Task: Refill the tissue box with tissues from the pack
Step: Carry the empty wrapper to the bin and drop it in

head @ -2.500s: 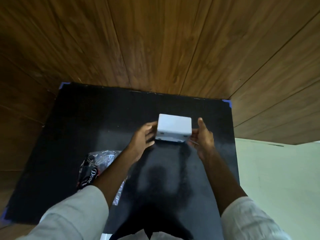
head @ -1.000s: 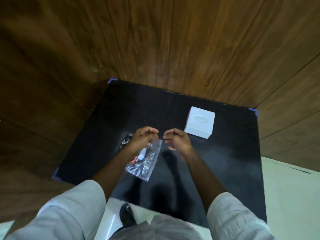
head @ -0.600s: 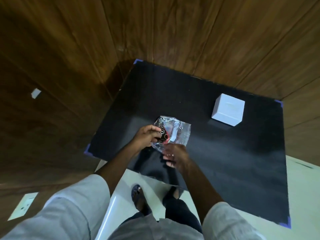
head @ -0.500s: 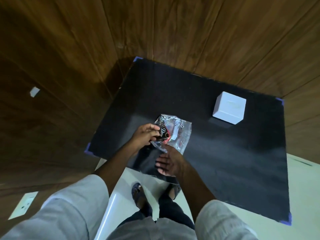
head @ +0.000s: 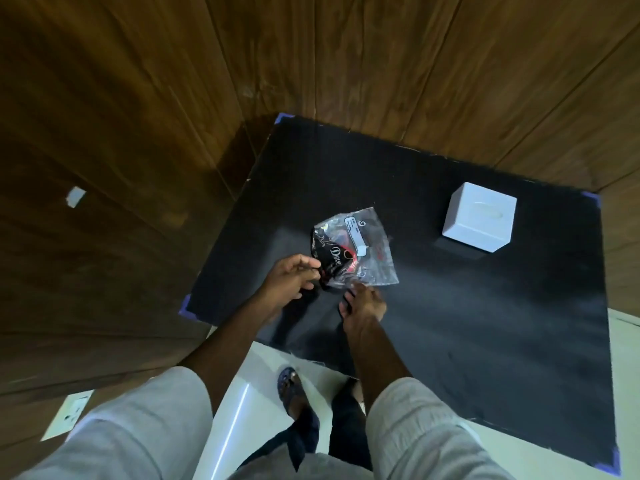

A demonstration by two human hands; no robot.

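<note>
Closest to the camera are two pale sleeves (head: 145,420), one on each arm. Between them, far down, a foot in a dark sandal (head: 290,386) stands on a light floor (head: 235,403).

Next come the hands, over the near part of a black mat (head: 485,341). The left hand (head: 289,282) is curled, and its fingertips (head: 313,268) pinch the near left edge of the tissue pack (head: 353,251). The right hand (head: 362,304) points away from the person with its back up. Its fingertips touch the near edge of the pack. I cannot tell if the right hand is holding the pack or only pressing on it.

The pack is a shiny, crinkly see-through bag with black and red print and a small white label. It lies near the middle of the mat, tilted a little.

Farther back and to the right sits the white tissue box (head: 479,216). It stands upright on the mat, well apart from the pack and both hands. There is a faint oval slot on its top.

Blue tape (head: 590,197) shows at the mat's corners. Behind it all are dark brown wood panels (head: 346,57).
</note>
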